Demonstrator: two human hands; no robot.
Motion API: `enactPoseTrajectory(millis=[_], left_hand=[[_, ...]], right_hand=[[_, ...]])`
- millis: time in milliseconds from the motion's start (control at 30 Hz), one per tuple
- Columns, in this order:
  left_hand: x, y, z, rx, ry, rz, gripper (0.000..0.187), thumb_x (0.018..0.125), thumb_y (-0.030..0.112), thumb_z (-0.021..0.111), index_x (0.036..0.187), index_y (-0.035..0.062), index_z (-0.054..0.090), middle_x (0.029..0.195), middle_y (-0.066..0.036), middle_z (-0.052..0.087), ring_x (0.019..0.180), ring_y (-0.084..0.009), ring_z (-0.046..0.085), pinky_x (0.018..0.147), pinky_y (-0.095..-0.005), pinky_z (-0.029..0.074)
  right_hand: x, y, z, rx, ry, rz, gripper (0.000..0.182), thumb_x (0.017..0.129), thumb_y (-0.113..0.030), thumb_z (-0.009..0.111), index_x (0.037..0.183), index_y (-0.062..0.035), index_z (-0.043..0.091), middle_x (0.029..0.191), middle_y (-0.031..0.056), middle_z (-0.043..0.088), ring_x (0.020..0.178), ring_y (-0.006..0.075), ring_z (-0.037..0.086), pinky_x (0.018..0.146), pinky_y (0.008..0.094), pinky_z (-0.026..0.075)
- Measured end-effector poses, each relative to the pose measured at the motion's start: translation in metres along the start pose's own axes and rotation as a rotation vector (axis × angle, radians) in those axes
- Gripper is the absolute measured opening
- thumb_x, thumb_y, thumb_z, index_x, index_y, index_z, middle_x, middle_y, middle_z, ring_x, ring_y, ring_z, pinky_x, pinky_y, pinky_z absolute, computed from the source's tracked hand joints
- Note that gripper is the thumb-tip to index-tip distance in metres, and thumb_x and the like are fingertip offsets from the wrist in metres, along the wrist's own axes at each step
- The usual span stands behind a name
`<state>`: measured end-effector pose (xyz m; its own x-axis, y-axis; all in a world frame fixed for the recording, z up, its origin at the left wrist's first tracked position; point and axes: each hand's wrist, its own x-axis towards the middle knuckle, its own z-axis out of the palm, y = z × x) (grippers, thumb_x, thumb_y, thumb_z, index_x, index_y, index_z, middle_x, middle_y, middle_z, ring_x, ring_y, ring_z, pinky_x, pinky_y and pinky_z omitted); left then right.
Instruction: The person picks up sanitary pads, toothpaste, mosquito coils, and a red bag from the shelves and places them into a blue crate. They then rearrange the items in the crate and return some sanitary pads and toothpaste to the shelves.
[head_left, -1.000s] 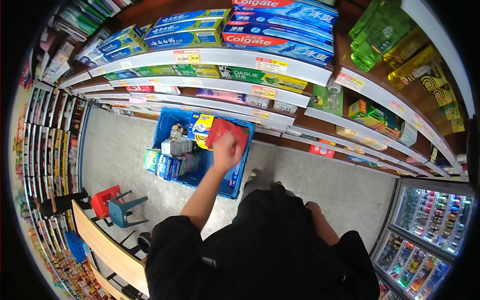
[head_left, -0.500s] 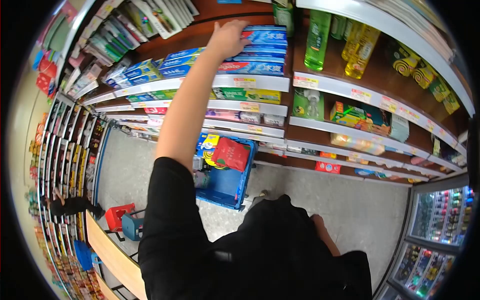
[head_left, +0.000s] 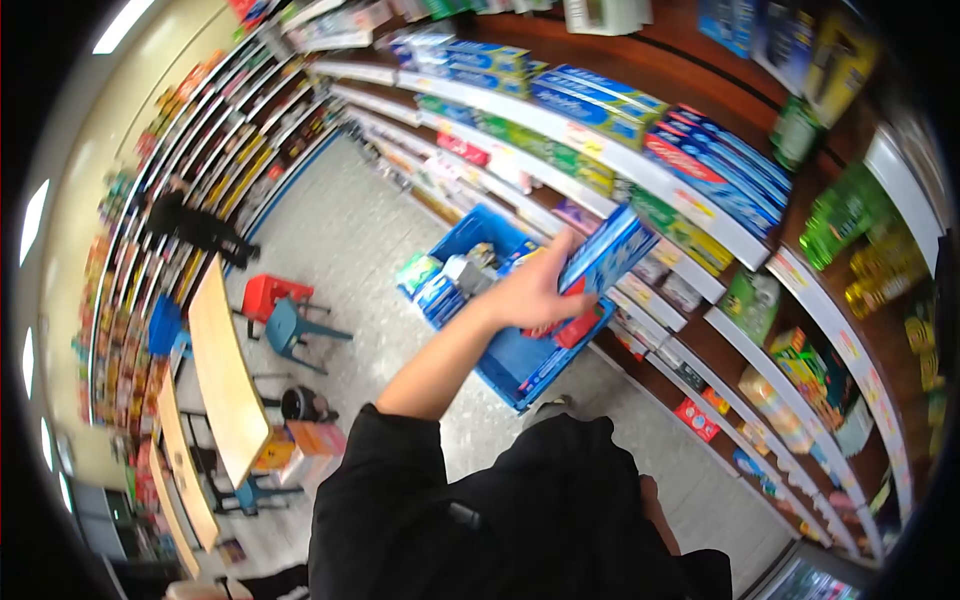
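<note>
My left hand (head_left: 545,290) is closed around a blue toothpaste box (head_left: 618,250), perhaps more than one stacked together. It is held above the right side of a blue shopping basket (head_left: 520,385), in front of the lower shelves. Inside the basket lie a red packet (head_left: 578,328), a blue-and-white pack (head_left: 437,298) and other goods, partly hidden by my hand and forearm. Blue and red Colgate toothpaste boxes (head_left: 715,170) are stacked on the upper shelf. Of my right arm (head_left: 657,515) only a part shows beside my black shirt; its fingers are hidden.
Shelves with a white front edge (head_left: 560,135) run along the right, holding more boxes and green bottles (head_left: 838,215). To the left stand a wooden table (head_left: 225,370), a red stool (head_left: 270,298) and a teal stool (head_left: 295,335). A person in dark clothes (head_left: 195,225) is farther back.
My left hand has come down from the stacked Colgate boxes, bringing a blue toothpaste box over the basket. The view has turned left and tilted.
</note>
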<state>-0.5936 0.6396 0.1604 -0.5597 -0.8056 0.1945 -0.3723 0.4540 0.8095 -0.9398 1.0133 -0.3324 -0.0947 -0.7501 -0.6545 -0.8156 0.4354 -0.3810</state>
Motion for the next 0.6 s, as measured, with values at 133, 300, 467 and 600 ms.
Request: enactPoseTrajectory(millis=[133,300,467,600], left_hand=[[-0.110,-0.150,0.053,-0.221,0.096,-0.432,0.053,0.084,0.031,0.062,0.124,-0.0008,0.048,0.113,-0.022,0.061,0.107,-0.0276,0.059,0.094,-0.0359,0.045],[-0.199,-0.243,0.103,-0.338,-0.025,-1.026,0.063,0.081,0.045,0.056,0.117,-0.0077,0.050,0.111,-0.027,0.061,0.105,-0.0316,0.061,0.089,-0.0381,0.047],[-0.188,-0.327,0.132,-0.092,-0.138,-1.054,0.064,0.077,0.041,0.061,0.116,-0.0091,0.051,0.108,-0.032,0.063,0.103,-0.0402,0.064,0.088,-0.0430,0.049],[-0.166,-0.381,0.162,0.008,-0.112,-1.188,0.051,0.075,0.031,0.064,0.111,-0.0051,0.060,0.102,-0.030,0.066,0.095,-0.0376,0.068,0.082,-0.0399,0.054]], right_hand=[[0.036,-0.008,-0.017,-0.097,-0.012,-0.107,0.031,0.082,-0.031,0.059,0.084,-0.0021,0.071,0.090,0.0233,0.068,0.090,0.0401,0.066,0.081,0.0464,0.053],[0.057,-0.040,-0.035,-0.149,-0.056,-0.149,0.021,0.081,-0.019,0.059,0.079,-0.0018,0.069,0.086,0.0227,0.068,0.085,0.0400,0.066,0.074,0.0469,0.052],[0.059,-0.072,-0.044,-0.115,-0.093,-0.056,0.027,0.084,-0.027,0.057,0.089,-0.0020,0.067,0.091,0.0233,0.067,0.090,0.0412,0.065,0.076,0.0458,0.051],[0.044,-0.079,-0.041,0.095,-0.062,0.006,0.025,0.084,-0.025,0.057,0.096,-0.0054,0.068,0.097,0.0210,0.068,0.094,0.0369,0.065,0.082,0.0424,0.050]])
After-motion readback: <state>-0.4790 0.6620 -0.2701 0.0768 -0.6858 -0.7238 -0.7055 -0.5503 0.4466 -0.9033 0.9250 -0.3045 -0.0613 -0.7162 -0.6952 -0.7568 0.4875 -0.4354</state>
